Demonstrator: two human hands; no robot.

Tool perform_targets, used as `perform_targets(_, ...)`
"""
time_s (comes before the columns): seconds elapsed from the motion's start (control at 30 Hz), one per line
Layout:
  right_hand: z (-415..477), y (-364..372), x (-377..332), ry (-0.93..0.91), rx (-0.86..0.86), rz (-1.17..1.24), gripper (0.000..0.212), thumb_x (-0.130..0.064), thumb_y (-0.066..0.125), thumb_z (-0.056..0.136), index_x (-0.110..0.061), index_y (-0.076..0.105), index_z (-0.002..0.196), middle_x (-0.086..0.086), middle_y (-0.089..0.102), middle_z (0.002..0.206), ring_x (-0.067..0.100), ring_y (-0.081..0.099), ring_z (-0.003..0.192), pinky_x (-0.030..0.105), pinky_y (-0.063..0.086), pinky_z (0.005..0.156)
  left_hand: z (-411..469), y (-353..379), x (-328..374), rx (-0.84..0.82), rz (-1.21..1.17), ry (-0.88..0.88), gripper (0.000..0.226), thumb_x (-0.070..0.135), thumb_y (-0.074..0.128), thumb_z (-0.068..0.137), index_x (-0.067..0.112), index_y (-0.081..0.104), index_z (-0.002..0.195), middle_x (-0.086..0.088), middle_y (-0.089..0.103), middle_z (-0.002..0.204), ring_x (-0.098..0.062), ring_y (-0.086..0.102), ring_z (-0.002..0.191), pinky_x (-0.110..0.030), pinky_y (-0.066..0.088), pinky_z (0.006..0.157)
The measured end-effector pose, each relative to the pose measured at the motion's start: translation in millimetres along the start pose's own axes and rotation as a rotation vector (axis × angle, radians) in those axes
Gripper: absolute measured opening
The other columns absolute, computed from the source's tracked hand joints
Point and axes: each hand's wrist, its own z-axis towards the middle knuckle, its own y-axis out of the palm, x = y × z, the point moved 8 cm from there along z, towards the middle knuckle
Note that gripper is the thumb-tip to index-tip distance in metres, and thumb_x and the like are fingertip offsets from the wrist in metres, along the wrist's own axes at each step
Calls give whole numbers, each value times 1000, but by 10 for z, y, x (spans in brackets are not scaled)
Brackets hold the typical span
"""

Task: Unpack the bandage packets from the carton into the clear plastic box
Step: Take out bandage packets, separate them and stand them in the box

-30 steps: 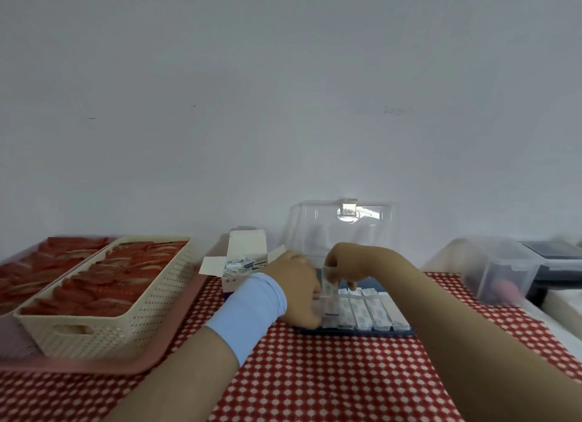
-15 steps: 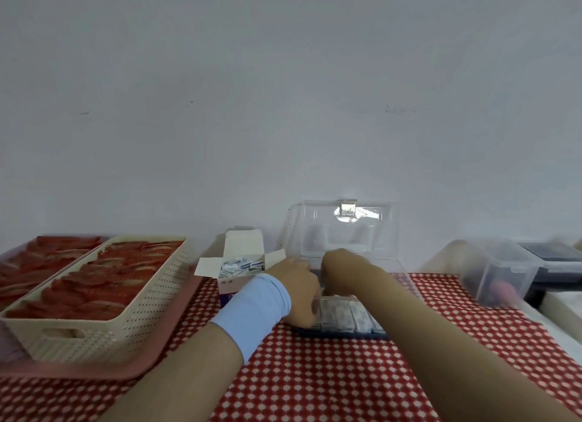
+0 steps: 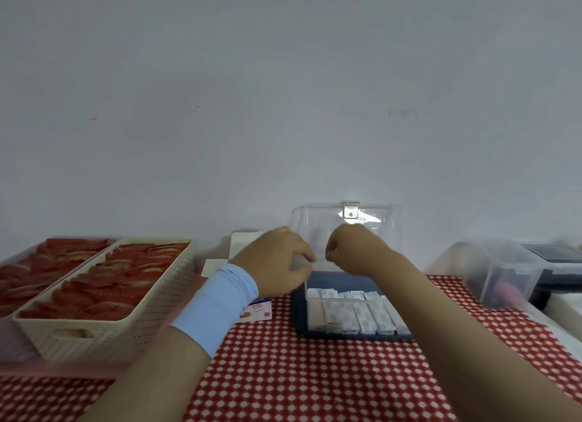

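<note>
The clear plastic box [image 3: 301,322] stands mid-table on a dark blue base, its lid [image 3: 371,223] tipped up at the back. Several white bandage packets [image 3: 357,316] lie in rows inside it. The white carton [image 3: 256,310] stands just left of the box, mostly hidden behind my left wrist, with one open flap [image 3: 244,242] showing above. My left hand [image 3: 277,258] and my right hand [image 3: 354,248] hover close together over the box's back left corner, fingers curled and fingertips nearly meeting. Motion blur hides whether either pinches a packet.
A cream perforated basket [image 3: 104,330] of red packets sits on a pink tray [image 3: 63,366] at the left, with more red packets behind. A clear lidded tub [image 3: 504,273] and a dark device [image 3: 557,254] stand at the right. A red-and-white checked cloth [image 3: 315,377] covers the table.
Both hands were low in the box, pressing on the packets; they have risen and now hover above its back left corner. The view has shifted slightly.
</note>
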Motion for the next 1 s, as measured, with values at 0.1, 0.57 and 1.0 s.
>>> perform_targets(0.1,-49,-266,-258,-63,100,101,17,-18,61,93,-14,78,93,1,75,91,17,68,81,36,59,79,-79,-272,-319,127,-52,-149,18,25,56,95,29,71,104,14,65,101,-4,56,94,-21,45,86)
perform_targets(0.57,106,378,-1386,-296,-92,-4,18,-24,64,92,-31,78,102,-9,73,103,14,65,94,35,57,85,-656,-113,-1350,166,-106,-536,21,30,57,95,36,74,106,14,64,108,-5,61,94,-21,45,86)
perform_targets(1.0,245,607,-1413,-294,-127,-56,12,-37,68,90,-35,75,99,-12,72,99,9,64,93,34,56,87,-639,-53,-1552,154,-327,-549,22,25,65,87,44,68,98,18,70,100,1,64,94,-30,52,95)
